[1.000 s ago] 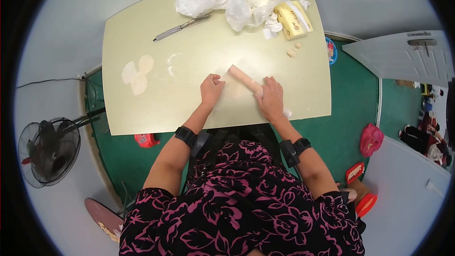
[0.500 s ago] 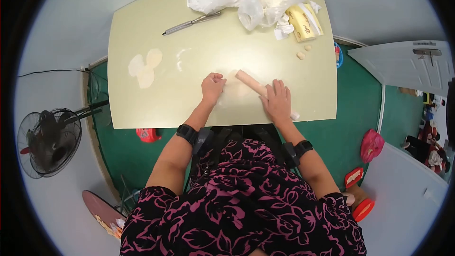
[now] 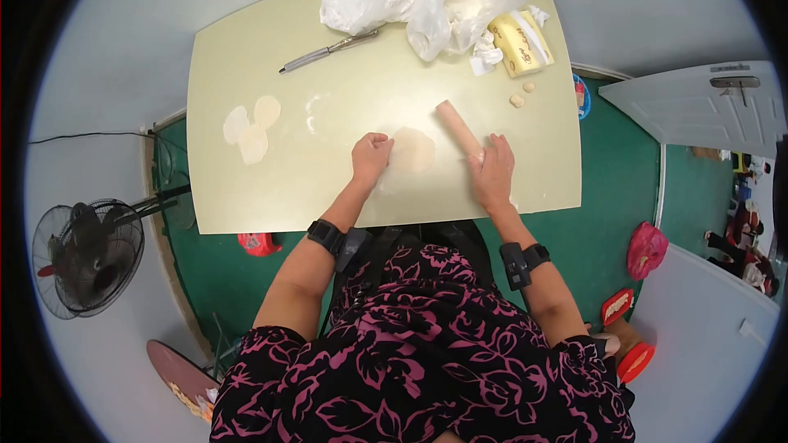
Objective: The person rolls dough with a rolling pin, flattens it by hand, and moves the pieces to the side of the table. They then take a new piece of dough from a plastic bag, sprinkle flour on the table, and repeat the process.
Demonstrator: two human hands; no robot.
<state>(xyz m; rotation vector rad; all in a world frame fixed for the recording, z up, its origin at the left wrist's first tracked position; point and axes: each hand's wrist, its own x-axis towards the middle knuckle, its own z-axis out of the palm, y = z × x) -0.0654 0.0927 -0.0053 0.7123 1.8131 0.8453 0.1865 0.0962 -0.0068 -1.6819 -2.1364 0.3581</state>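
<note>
A thin, round dough wrapper (image 3: pixel 414 150) lies on the pale table in front of me. My left hand (image 3: pixel 371 157) is closed, its thumb and fingertips pinching the wrapper's left edge. To the right, my right hand (image 3: pixel 494 172) grips the near part of a wooden rolling pin (image 3: pixel 456 125), which slants away to the upper left, beside the wrapper and off it. The pin's near end is mostly hidden under that hand. Three flat wrappers (image 3: pixel 254 146) lie partly overlapping at the left. Two small dough pieces (image 3: pixel 517 102) sit at the right.
Plastic bags (image 3: pixel 427 8) with whitish contents stand at the table's far side. Next to them are a yellow tissue pack (image 3: pixel 522 45) and crumpled tissues (image 3: pixel 486 57). A slim grey-handled tool (image 3: pixel 328 52) lies farther left. A fan (image 3: pixel 90 258) stands left of the table (image 3: pixel 328 205).
My right hand has lifted or drawn the rolling pin rightward off the wrapper, turning it steeper. The wrapper now shows fully. My left hand stays at its left edge. The view has shifted slightly.
</note>
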